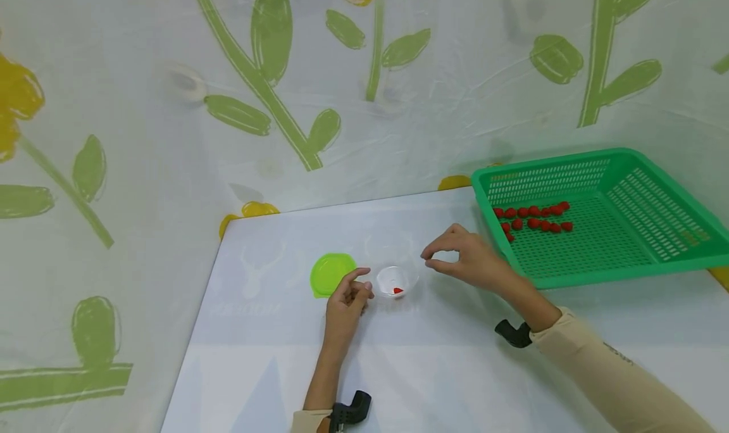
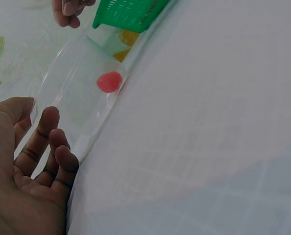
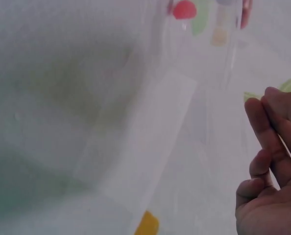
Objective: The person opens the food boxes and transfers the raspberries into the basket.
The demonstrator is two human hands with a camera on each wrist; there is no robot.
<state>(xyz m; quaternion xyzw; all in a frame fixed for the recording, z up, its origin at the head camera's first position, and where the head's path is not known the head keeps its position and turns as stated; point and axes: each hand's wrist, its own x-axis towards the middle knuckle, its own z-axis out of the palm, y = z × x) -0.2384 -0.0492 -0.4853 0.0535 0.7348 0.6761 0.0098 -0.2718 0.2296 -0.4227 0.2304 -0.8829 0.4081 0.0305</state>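
Note:
A clear plastic bowl (image 1: 378,282) stands on the white table with one small red berry-like piece (image 1: 397,290) at its bottom. Just left of the bowl, my left hand (image 1: 345,300) has its fingers loosely bent, fingertips right at the bowl's side, gripping nothing. My right hand (image 1: 469,259) hovers to the right of the bowl. Its thumb and index finger curve toward each other with a small gap and nothing between them. In the right wrist view, the right fingers (image 3: 269,132) appear bare, beside the bowl (image 3: 204,54).
At the right, a green plastic basket (image 1: 604,259) holds several red pieces (image 1: 533,223) in rows along its left side. A bright green lid (image 1: 330,273) lies behind the left hand. A flower-printed sheet (image 1: 398,135) hangs behind the table (image 1: 262,332).

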